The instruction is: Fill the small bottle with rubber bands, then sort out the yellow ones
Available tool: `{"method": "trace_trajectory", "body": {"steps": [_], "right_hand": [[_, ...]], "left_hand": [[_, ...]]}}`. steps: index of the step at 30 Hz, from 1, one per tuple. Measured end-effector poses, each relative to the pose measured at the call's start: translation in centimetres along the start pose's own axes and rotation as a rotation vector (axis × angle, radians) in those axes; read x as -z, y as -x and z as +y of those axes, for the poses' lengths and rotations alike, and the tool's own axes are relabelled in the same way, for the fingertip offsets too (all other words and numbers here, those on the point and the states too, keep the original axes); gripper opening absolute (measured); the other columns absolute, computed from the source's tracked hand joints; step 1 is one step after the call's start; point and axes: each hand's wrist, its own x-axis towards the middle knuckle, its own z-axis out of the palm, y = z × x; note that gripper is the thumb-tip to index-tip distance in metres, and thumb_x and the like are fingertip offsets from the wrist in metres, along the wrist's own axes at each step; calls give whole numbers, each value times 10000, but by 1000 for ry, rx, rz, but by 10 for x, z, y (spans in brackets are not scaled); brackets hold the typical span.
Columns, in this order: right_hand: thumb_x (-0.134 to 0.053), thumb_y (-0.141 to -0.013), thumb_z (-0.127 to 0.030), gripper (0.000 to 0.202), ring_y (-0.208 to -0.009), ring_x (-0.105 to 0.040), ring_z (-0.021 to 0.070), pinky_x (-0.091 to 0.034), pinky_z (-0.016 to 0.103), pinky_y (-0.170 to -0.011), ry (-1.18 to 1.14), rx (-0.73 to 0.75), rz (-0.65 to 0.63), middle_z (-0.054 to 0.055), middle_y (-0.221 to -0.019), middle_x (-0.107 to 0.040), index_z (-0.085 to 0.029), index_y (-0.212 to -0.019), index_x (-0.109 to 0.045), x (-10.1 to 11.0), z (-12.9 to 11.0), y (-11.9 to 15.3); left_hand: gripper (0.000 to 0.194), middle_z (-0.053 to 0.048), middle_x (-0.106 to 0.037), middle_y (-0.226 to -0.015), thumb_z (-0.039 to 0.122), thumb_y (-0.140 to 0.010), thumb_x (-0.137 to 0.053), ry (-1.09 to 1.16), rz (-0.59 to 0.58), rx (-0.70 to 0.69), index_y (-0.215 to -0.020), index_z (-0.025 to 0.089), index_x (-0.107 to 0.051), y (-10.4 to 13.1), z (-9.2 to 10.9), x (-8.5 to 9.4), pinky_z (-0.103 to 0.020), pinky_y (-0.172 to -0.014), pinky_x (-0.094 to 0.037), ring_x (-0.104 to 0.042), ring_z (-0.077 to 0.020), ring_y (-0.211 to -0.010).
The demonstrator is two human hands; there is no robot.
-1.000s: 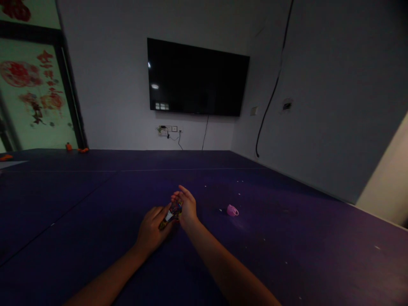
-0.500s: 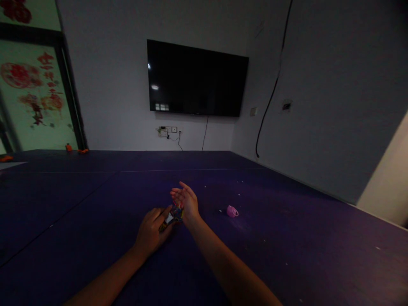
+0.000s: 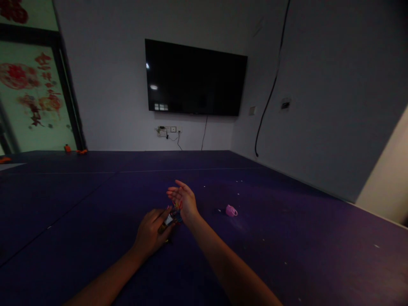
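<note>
My left hand [image 3: 151, 229] is closed round a small dark and yellow packet-like thing [image 3: 168, 219] with a white patch, its exact kind unclear in the dim light. Thin red, yellow and blue strands or loops [image 3: 176, 208] show at its far end, against the palm of my right hand [image 3: 185, 202]. That hand is cupped on its side, fingers stretched out and thumb side up. Under my left hand a tiny yellow bit [image 3: 166, 241] shows on the purple surface. Right of my hands lies a small pink toy cup or pot [image 3: 231, 211] with a loop handle.
The broad purple surface [image 3: 95, 221] has seams and scattered white specks. Small orange things [image 3: 81, 151] lie at its far left edge. A television [image 3: 196, 78] hangs on the far wall above sockets [image 3: 168, 129], and a black cable [image 3: 266, 106] runs down the right wall.
My right hand has shifted slightly left and up. More red and yellow strands show by its palm, and a yellow bit now shows below my left hand. The pink toy stays put.
</note>
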Motion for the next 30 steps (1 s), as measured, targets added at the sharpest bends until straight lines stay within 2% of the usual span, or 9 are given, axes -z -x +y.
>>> {"method": "trace_trajectory", "body": {"steps": [4, 8, 16, 24, 30], "right_hand": [[-589, -722, -207, 257, -740, -678, 168, -526, 289, -688, 8, 19, -53, 44, -799, -705, -183, -978, -596, -1, 1, 0], [-558, -656, -107, 381, -833, -675, 170, -519, 304, -769, 3, 13, -73, 35, -875, -709, -208, -1021, -593, -2, -1, 0], [-594, -639, -136, 396, -770, -678, 188, -536, 355, -768, 2, 32, -90, 44, -848, -697, -192, -1030, -572, -5, -3, 1], [-616, -593, -97, 455, -873, -659, 180, -499, 376, -887, 30, 86, -105, 30, -893, -685, -212, -1033, -580, -6, -2, 1], [-598, -663, -168, 391, -857, -663, 199, -526, 404, -817, 40, 52, -126, 42, -933, -674, -217, -1051, -579, -10, -9, 5]], "left_hand": [[377, -91, -678, -946, 364, -900, -519, 16, 22, 46, -1235, 196, -557, -1, -2, -1, -368, -744, -505, -622, -228, -834], [383, -89, -683, -947, 375, -898, -513, 18, 22, 81, -1234, 194, -547, 0, -4, -1, -372, -737, -504, -629, -231, -819], [383, -80, -685, -988, 399, -868, -533, 52, 32, 234, -1208, 226, -562, -2, -2, -2, -389, -769, -508, -645, -245, -861], [404, -86, -678, -1004, 420, -875, -530, 74, 37, 199, -1225, 218, -540, -1, -3, -3, -385, -771, -518, -647, -244, -878], [392, -94, -676, -1002, 431, -885, -517, 66, 44, 168, -1206, 208, -541, -1, -3, -2, -388, -785, -513, -644, -245, -887]]}}
